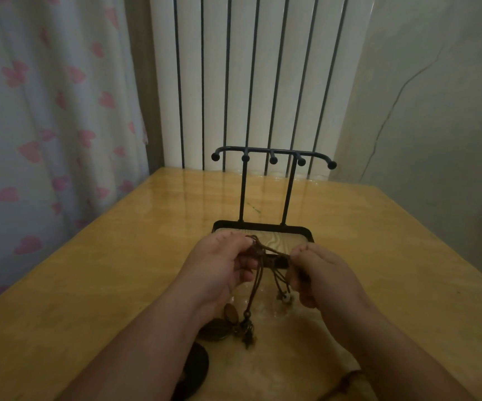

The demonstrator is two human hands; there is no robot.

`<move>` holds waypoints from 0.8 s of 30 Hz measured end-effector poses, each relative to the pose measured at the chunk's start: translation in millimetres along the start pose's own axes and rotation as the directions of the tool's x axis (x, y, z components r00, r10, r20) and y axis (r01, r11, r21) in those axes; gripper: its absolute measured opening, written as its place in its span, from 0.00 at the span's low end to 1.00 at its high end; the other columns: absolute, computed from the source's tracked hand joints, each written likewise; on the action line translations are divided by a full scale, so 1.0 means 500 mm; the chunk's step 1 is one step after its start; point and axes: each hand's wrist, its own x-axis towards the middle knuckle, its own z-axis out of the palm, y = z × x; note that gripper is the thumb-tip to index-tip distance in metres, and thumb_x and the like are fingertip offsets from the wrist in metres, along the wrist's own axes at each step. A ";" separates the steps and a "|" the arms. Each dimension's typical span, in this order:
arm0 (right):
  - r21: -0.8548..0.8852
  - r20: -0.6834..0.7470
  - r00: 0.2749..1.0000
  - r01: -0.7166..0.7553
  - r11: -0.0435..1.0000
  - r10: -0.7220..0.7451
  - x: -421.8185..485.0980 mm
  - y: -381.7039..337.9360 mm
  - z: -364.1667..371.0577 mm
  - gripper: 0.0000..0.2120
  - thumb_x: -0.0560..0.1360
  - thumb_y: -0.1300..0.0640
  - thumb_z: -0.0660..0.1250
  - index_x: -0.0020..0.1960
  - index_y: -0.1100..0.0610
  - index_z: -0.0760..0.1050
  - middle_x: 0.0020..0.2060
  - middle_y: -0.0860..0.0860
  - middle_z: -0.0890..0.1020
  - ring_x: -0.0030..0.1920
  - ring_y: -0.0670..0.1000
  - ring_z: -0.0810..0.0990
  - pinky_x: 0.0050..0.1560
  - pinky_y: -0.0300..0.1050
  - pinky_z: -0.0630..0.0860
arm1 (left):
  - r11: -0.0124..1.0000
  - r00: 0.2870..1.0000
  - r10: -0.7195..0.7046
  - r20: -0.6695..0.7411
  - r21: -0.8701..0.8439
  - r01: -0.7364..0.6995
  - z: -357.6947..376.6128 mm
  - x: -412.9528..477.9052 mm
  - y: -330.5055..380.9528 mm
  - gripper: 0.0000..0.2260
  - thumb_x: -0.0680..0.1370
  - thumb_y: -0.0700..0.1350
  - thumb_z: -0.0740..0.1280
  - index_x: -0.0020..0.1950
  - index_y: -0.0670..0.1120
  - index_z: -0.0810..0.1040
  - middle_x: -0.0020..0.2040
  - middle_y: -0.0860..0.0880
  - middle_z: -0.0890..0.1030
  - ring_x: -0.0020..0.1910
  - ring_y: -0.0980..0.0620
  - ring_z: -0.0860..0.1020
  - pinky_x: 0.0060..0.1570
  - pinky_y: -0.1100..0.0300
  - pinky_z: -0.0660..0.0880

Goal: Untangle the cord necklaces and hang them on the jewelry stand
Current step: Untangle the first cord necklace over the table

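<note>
Both hands are up off the surface [89, 285] with the cord necklaces [255, 287] bunched between them, just in front of the base of the jewelry stand [263, 225]. The left hand [219, 264] has a pinching grip on the knotty bit at the top of the bundle. The right hand [318, 273] has its grip closed round a couple of strands pulled off to its side. I'd call this the untangling step, and early on: all five hooks [273, 160] are bare, nothing hung yet.

Orientation-wise, a short taut stretch of cord runs side to side between the two grips, and the rest of the strands drop more or less straight down from there. So the bundle's long axis is vertical, knot end up and pendants [231, 315] at the bottom beside the left wrist. Resting on the surface or just over it, can't tell. A shorter strand with a pale bead [286, 298] dangles nearer the right hand.

Next move, I reckon: figure out which strand belongs to which necklace and ease one loop out through the knot. Yanking the hands apart probably just tightens it. The stand's bar runs left-right with the hooks pointing back at the person, so a freed loop has to be held open and brought in from the front.
</note>
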 end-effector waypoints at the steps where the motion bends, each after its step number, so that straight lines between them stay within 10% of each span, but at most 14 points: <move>1: 0.001 0.003 1.000 -0.007 1.000 0.007 0.000 0.000 -0.002 0.08 0.78 0.57 0.59 0.44 0.58 0.74 0.28 0.50 0.77 0.28 0.48 0.68 0.30 0.44 0.63 | 1.000 1.000 0.009 0.001 0.018 -0.009 -0.002 0.000 0.001 0.06 0.80 0.40 0.63 0.48 0.42 0.79 0.41 0.44 0.83 0.35 0.52 0.78 0.33 0.59 0.74; 7: 0.013 0.035 0.994 0.100 0.995 -0.101 -0.007 -0.008 -0.001 0.06 0.74 0.64 0.64 0.48 0.57 0.78 0.39 0.51 0.82 0.28 0.36 0.75 0.27 0.32 0.69 | 0.961 0.998 0.057 0.016 0.270 -0.060 0.000 -0.008 -0.001 0.06 0.78 0.42 0.66 0.43 0.47 0.80 0.36 0.49 0.83 0.34 0.52 0.79 0.34 0.59 0.74; 11: -0.132 0.050 0.992 0.125 0.983 -0.120 -0.006 -0.003 0.005 0.05 0.72 0.59 0.71 0.48 0.53 0.81 0.40 0.52 0.85 0.38 0.45 0.82 0.39 0.39 0.80 | 0.958 0.998 0.050 0.040 0.279 -0.059 0.003 -0.012 0.001 0.05 0.78 0.42 0.67 0.43 0.46 0.80 0.35 0.49 0.82 0.33 0.52 0.78 0.34 0.59 0.74; 24: 0.079 0.022 0.998 0.064 0.995 -0.066 -0.004 -0.005 -0.009 0.06 0.75 0.60 0.63 0.41 0.57 0.77 0.29 0.48 0.75 0.28 0.46 0.68 0.30 0.41 0.63 | 0.919 0.997 0.079 0.000 0.389 -0.073 0.010 -0.018 0.008 0.07 0.80 0.48 0.64 0.47 0.51 0.81 0.31 0.57 0.78 0.27 0.61 0.71 0.29 0.65 0.66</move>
